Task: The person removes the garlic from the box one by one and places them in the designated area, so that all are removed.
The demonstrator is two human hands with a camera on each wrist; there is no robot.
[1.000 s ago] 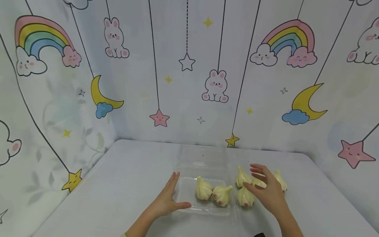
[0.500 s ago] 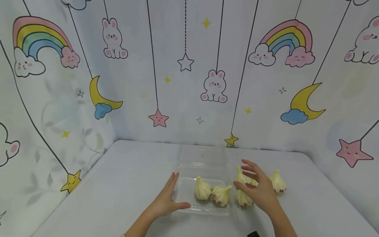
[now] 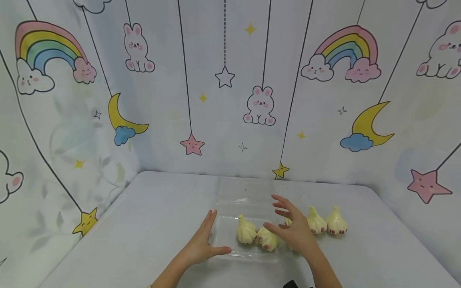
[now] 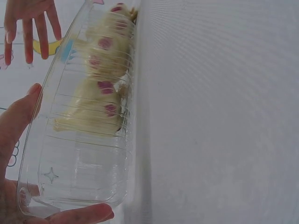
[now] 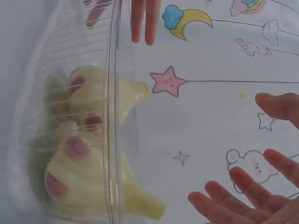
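Note:
A clear plastic clamshell box [image 3: 225,230] lies unfolded on the table, with two pale garlic bulbs [image 3: 247,231] [image 4: 88,105] side by side inside. My left hand [image 3: 201,245] rests at the box's left end, fingers straight along that side and thumb at the front corner. My right hand [image 3: 293,230] hovers over the box's right edge, fingers spread and holding nothing; in the right wrist view a gap shows between its thumb [image 5: 280,106] and fingers. Two more garlic bulbs [image 3: 317,221] [image 3: 336,222] stand to the right. Others are mostly hidden behind my right hand.
The box's clear lid [image 3: 246,190] lies folded back behind it. A white cloth-like cover [image 3: 162,216] spreads over the table. A printed backdrop [image 3: 158,100] rises behind and at the sides. A small black object [image 3: 290,284] shows at the lower edge, near my right forearm.
My right hand has moved left from the loose bulbs to the box's right edge, uncovering the two bulbs on the right and covering nearer ones. My left hand has stayed in place.

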